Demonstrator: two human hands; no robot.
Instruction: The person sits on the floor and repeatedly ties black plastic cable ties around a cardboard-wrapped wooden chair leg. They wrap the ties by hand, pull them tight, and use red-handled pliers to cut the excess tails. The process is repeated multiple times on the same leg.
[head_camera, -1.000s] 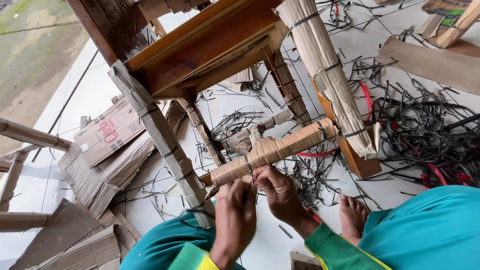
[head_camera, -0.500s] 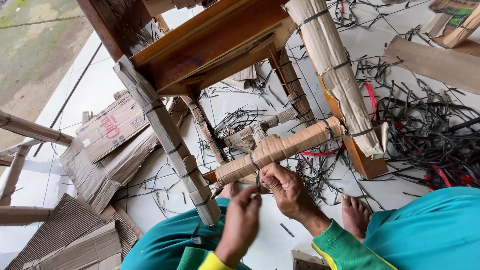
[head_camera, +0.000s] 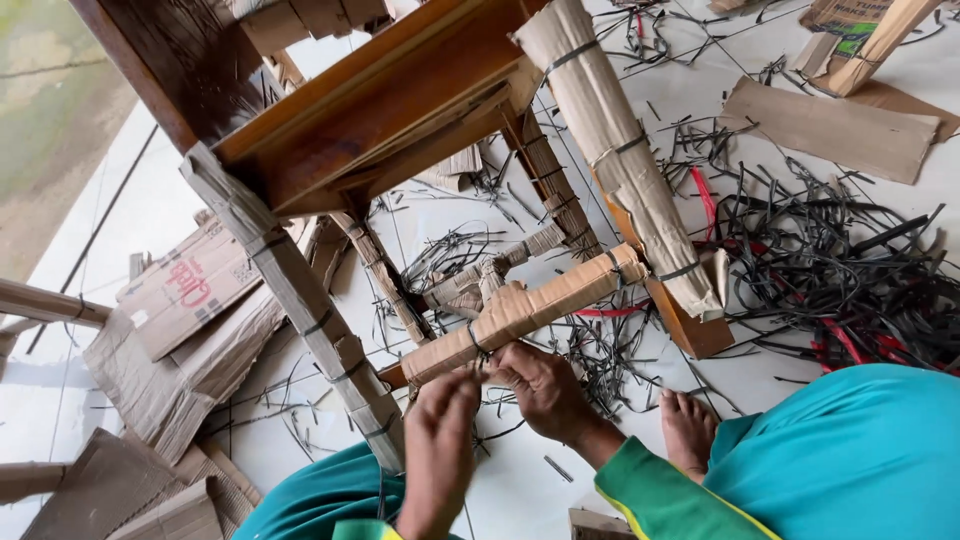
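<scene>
Both hands (head_camera: 440, 440) (head_camera: 545, 385) pinching black strap (head_camera: 474, 340) round cardboard-wrapped rung (head_camera: 525, 310), fingers bent.

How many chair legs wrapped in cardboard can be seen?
3: the near-left leg by the left hand, the big right leg, and a far leg behind it. A fourth may be hidden.

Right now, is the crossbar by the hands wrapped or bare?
Wrapped. Cardboard covers the crossbar, a dark strap cinches it, and the left hand and right hand work at that strap.
</scene>
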